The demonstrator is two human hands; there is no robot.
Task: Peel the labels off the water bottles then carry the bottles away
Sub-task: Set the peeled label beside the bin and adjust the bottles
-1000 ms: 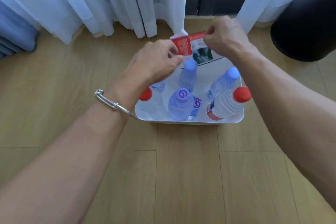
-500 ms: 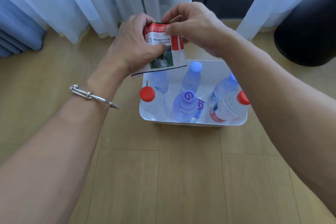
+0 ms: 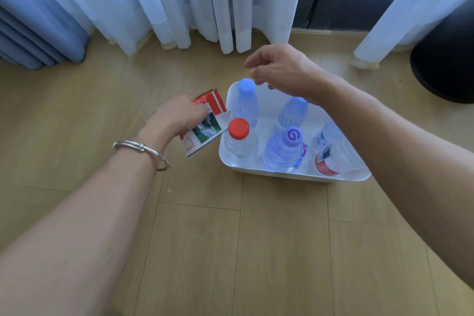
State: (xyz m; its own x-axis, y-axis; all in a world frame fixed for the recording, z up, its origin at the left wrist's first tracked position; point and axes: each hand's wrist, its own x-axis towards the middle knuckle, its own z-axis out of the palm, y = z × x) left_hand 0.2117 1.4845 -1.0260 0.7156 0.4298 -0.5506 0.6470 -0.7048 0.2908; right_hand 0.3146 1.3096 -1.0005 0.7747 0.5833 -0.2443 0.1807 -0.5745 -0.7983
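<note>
Just left of the white tub (image 3: 282, 175), low over the wooden floor (image 3: 256, 238), our left hand (image 3: 179, 115) pinches the peeled label (image 3: 205, 133). The red-and-white sheet has its long side running from near to far; whether its near corner touches the boards we cannot tell. Our right hand (image 3: 282, 72) hovers over the far part of the tub with its fingers loosely curled and nothing in them.

What we think matters next is what sits under that free hand. The blue-capped bottle (image 3: 246, 100) stands upright, its long axis vertical, with its cap just below and to the left of our right fingertips. That makes the right hand the nearer one, and the reach would be straight down. The red-capped bottle (image 3: 238, 136), near-left in the tub, shows no label. The red-labelled bottle (image 3: 329, 163), leaning at the near-right, is still wrapped.

Half a second ago both hands held the label together above the tub's far rim. Since then our right hand has let go, and our left has carried the sheet down and left, out beside the tub.
</note>
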